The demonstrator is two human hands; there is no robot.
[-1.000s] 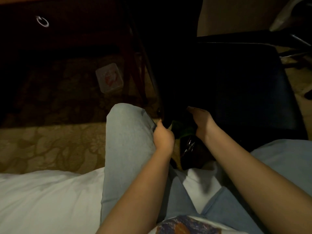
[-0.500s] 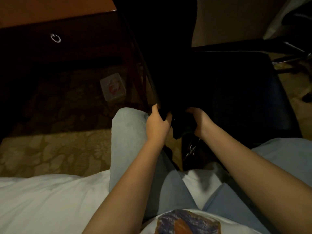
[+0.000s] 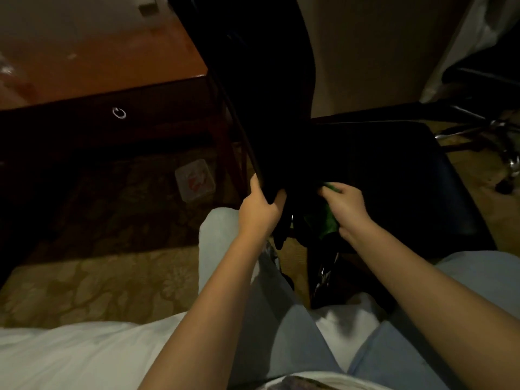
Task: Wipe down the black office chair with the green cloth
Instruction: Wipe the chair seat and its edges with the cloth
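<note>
The fingers (image 3: 278, 197) of the left hand (image 3: 260, 209) are curled tight around the lower edge of the backrest of the black office chair (image 3: 270, 94), and the fingers of the right hand (image 3: 344, 206) are closed on the green cloth (image 3: 327, 220), which is bunched at the base of the backrest, just at 3 o'clock from the left hand. The chair fills the picture from 12 o'clock to 3 o'clock, with its dark seat (image 3: 408, 178) behind the right hand. A wooden desk (image 3: 98, 66) stands at 10 o'clock, with a small ring pull (image 3: 119, 113) on its drawer. A patterned carpet (image 3: 98, 282) lies at 9 o'clock, and on it, under the desk, a small clear box (image 3: 195, 180). The person sits on white bedding (image 3: 70, 356) at 7 o'clock, in pale blue trousers (image 3: 270, 319).
</note>
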